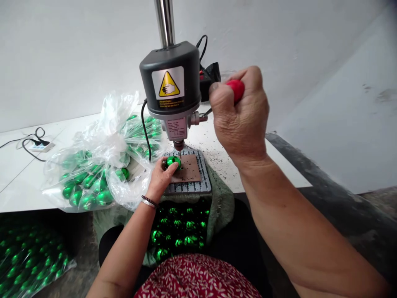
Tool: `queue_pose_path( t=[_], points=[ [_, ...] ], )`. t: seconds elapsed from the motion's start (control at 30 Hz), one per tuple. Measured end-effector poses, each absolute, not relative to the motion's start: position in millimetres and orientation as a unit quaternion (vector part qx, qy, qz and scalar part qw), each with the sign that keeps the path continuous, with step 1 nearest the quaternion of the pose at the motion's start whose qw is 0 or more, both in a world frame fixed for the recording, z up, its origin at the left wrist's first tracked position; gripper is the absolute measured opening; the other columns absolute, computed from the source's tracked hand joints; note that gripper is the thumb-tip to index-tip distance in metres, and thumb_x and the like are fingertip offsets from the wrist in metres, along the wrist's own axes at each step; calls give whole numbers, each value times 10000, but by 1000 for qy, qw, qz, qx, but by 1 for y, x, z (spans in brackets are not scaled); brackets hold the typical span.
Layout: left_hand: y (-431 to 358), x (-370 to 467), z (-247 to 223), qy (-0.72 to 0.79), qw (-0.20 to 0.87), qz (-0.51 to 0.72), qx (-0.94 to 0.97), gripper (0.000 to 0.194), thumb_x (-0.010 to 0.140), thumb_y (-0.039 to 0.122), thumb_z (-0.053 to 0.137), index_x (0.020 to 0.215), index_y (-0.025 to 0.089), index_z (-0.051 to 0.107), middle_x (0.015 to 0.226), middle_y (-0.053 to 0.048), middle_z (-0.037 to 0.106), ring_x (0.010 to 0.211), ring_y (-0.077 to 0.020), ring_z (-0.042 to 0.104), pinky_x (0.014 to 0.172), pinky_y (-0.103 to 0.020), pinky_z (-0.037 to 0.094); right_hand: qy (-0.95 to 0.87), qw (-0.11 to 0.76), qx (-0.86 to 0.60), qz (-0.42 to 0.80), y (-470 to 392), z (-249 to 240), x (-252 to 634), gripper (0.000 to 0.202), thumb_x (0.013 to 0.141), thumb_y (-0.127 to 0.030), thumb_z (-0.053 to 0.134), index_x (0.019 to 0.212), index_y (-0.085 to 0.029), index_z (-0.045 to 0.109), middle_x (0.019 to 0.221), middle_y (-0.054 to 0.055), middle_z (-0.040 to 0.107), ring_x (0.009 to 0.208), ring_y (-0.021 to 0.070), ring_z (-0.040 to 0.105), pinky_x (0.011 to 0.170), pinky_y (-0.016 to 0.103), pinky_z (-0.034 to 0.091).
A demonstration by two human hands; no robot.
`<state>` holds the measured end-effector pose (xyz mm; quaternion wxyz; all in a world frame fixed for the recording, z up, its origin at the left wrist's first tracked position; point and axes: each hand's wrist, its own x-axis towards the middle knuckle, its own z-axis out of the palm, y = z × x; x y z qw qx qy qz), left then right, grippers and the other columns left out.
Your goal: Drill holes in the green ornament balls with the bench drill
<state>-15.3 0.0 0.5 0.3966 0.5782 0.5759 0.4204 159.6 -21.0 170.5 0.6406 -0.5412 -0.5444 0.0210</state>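
Note:
My left hand [161, 176] holds a shiny green ball [173, 162] on the brown board [192, 167] under the drill press [170, 82]. The thin drill bit [180, 152] points down at the ball's right side; whether it touches is too small to tell. Beneath the board is a grey slotted base plate [206, 180]. Raised at the right of the machine, my right hand [242, 111] is wrapped round the red knob [236, 90] of the press lever.
Clear plastic bags [108, 140] of green balls stand left on the white table [18, 174]. More green balls [178, 225] lie in a sack at my lap, others in a bag [31, 256] at lower left. A power strip [41, 145] sits far left; dark shavings dot the table.

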Motion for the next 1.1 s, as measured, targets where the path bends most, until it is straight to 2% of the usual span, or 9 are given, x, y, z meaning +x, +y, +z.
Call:
queue_pose_path(
  t=[0.2, 0.43, 0.73, 0.97, 1.1],
  points=[
    [6, -9, -3, 580, 385, 402, 595, 459, 758, 435, 708, 1125, 175, 619, 1009, -54, 691, 923, -188, 634, 890, -330, 482, -520, 585, -622, 13, -9, 194, 162, 315, 895, -337, 530, 738, -198, 295, 647, -66, 302, 616, 46, 241, 686, 207, 289],
    [7, -5, 3, 602, 331, 354, 635, 508, 744, 385, 742, 1202, 199, 625, 1136, -78, 695, 1051, -249, 625, 984, -408, 452, -524, 603, -602, 26, -4, 194, 163, 316, 897, -351, 508, 737, -198, 282, 652, -68, 307, 627, 44, 255, 698, 189, 274],
    [-8, 0, 10, 628, 213, 297, 687, 485, 704, 322, 806, 1165, 259, 669, 1015, -76, 689, 1150, -324, 538, 1097, -534, 288, -520, 588, -618, 34, -8, 196, 162, 328, 921, -334, 500, 745, -202, 257, 675, -67, 299, 649, 44, 248, 714, 195, 287],
    [-5, 1, 5, 616, 283, 337, 653, 507, 662, 308, 826, 1151, 254, 704, 927, -52, 651, 1030, -296, 577, 1032, -487, 381, -522, 612, -592, 40, -9, 193, 161, 320, 914, -290, 525, 724, -202, 284, 645, -66, 300, 621, 47, 247, 686, 216, 312],
    [-6, 3, 2, 612, 299, 358, 638, 498, 623, 315, 855, 1103, 261, 736, 868, -44, 646, 1077, -320, 552, 1071, -523, 353, -512, 618, -597, 24, -11, 191, 160, 301, 898, -271, 539, 721, -195, 307, 636, -70, 315, 611, 37, 261, 679, 221, 317]
  ],
)
